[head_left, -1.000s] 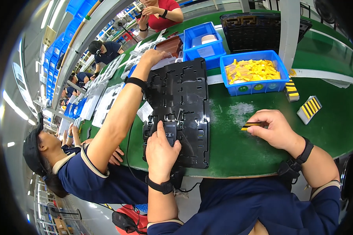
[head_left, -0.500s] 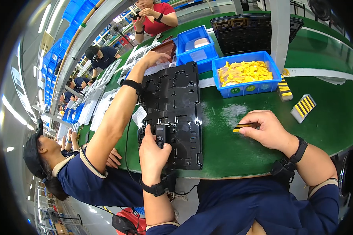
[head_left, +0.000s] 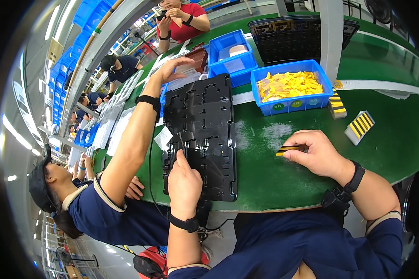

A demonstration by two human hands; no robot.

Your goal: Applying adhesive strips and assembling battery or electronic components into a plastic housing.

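My right hand (head_left: 319,151) pinches a black-and-yellow strip (head_left: 287,151) over the table (head_left: 274,181), fingers curled. My left hand (head_left: 185,188) is over the black tray (head_left: 216,158), index finger (head_left: 182,160) extended; any grip there I can't tell.

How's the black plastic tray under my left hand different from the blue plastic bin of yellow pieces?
The black tray is shallow, the blue bin deep-walled. The tray looks longer than the bin. The tray has moulded recesses; the bin holds yellow pieces. Both look rectangular.

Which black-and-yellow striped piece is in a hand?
The thin striped strip, pinched in the wearer's right hand; the two thicker striped blocks rest on the green table right of the yellow-filled bin.
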